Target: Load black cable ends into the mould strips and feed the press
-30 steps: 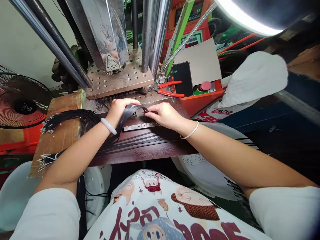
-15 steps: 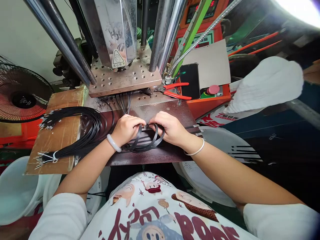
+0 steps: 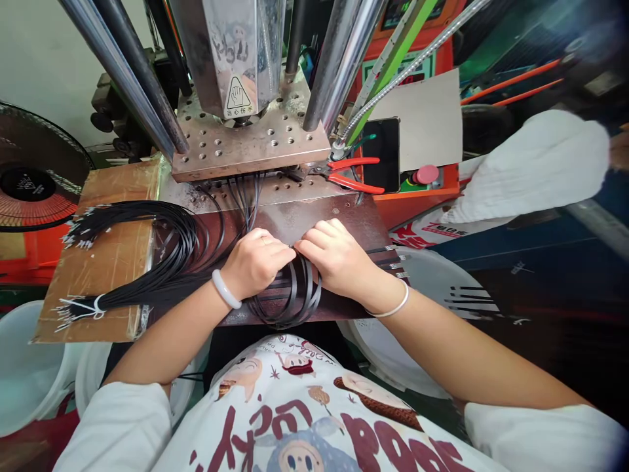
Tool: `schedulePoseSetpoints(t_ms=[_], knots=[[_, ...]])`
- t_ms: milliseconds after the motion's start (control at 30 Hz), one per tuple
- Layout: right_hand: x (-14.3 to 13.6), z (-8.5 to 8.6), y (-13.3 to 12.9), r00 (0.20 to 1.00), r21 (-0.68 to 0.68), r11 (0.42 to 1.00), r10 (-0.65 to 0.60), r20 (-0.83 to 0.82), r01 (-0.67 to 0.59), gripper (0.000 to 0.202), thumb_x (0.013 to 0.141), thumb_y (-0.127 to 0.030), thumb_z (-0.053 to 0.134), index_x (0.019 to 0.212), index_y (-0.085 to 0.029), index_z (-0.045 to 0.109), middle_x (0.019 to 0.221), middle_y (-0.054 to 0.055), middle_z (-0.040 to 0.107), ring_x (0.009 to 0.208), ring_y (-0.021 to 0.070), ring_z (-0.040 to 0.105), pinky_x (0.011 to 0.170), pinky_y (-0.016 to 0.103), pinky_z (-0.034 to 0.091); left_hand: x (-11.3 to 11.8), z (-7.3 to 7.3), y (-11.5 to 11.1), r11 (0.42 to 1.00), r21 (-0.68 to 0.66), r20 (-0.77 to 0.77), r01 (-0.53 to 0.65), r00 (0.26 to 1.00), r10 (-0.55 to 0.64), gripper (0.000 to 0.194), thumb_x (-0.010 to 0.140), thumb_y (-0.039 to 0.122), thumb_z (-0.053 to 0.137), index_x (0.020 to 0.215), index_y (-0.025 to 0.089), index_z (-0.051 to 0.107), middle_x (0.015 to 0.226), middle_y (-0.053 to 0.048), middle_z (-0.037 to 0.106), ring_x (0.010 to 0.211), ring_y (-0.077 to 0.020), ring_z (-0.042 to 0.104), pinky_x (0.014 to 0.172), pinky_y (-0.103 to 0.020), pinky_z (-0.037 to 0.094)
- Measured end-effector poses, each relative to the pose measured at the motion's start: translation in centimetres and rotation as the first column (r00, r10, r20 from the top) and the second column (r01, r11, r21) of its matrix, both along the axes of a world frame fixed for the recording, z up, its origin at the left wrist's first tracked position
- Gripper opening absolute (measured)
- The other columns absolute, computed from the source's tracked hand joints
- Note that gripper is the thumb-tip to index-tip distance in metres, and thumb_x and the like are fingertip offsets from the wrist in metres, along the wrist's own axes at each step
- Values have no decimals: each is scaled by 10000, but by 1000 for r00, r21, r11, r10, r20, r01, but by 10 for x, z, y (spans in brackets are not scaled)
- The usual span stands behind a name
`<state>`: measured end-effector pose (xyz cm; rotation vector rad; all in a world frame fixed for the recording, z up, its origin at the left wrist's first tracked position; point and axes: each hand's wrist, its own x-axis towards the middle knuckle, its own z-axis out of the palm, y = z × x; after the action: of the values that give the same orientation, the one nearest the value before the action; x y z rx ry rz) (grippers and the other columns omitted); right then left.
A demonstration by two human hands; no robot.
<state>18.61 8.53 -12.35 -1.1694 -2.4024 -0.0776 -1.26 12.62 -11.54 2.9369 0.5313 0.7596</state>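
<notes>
Both hands meet fingertip to fingertip over the front of the metal bench. My left hand [image 3: 258, 262], wearing a white bangle, is closed in a pinch on black cable. My right hand [image 3: 339, 259] is likewise closed on the black cable, its fingertips touching those of the left. Loops of the flat black cable [image 3: 292, 318] hang below the fingers toward the bench edge. The cable ends between the fingertips are hidden. Behind the hands, several black wires [image 3: 247, 196] run under the press plate [image 3: 250, 160].
On the left, a tied bundle of black cables [image 3: 179, 246] lies across a taped cardboard box [image 3: 122, 252]. Red-handled pliers [image 3: 356, 174] and a dark phone [image 3: 383, 154] are at the right, near a red button [image 3: 426, 174]. A fan [image 3: 34, 183] stands far left; white tubs [image 3: 437, 275] sit lower.
My hands have closed up, with the fingertips now touching. The cable loops hang lower and rounder beneath them. The view has shifted slightly.
</notes>
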Motion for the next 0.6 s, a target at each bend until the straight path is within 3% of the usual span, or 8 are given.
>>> schedulePoseSetpoints(t_ms=[133, 267, 367, 467, 600], knots=[[4, -2, 0, 991, -68, 996, 40, -125, -49, 224, 914, -150, 418, 822, -192, 618, 717, 65, 572, 708, 210, 456, 654, 356, 328, -5, -6, -1, 995, -77, 10, -68, 998, 69, 303, 956, 138, 364, 995, 149, 665, 959, -86, 705, 828, -154, 672, 766, -268, 520], [16, -5, 3, 920, -183, 982, -26, -390, -49, 169, 934, -219, 461, 892, -202, 624, 797, 59, 657, 755, 192, 561, 725, 347, 423, -10, -5, 2, 971, -175, 92, -160, 980, 178, 262, 935, 118, 411, 915, 149, 670, 969, -89, 677, 852, -154, 663, 779, -251, 529], [20, -6, 4, 925, -174, 985, -62, -375, -4, 184, 934, -233, 470, 842, -203, 626, 777, 59, 669, 739, 192, 570, 740, 357, 424, -12, -1, 7, 944, -303, 239, -127, 949, 204, 219, 911, 91, 457, 906, 158, 665, 904, -65, 689, 845, -147, 657, 780, -242, 523], [19, -7, 4, 949, -138, 990, -43, -313, -1, 216, 929, -212, 453, 828, -190, 643, 738, 62, 662, 707, 191, 552, 726, 362, 410, -14, 1, 10, 911, -398, 236, -108, 947, 216, 179, 879, 78, 507, 856, 156, 666, 844, -49, 694, 791, -145, 652, 747, -239, 511], [21, -7, 4, 941, -161, 987, -57, -332, 3, 189, 911, -212, 510, 828, -195, 678, 741, 58, 680, 733, 197, 569, 742, 368, 417, -14, 0, 10, 901, -427, 276, -78, 937, 212, 140, 870, 104, 558, 823, 158, 678, 808, -32, 706, 752, -136, 660, 728, -223, 502]])
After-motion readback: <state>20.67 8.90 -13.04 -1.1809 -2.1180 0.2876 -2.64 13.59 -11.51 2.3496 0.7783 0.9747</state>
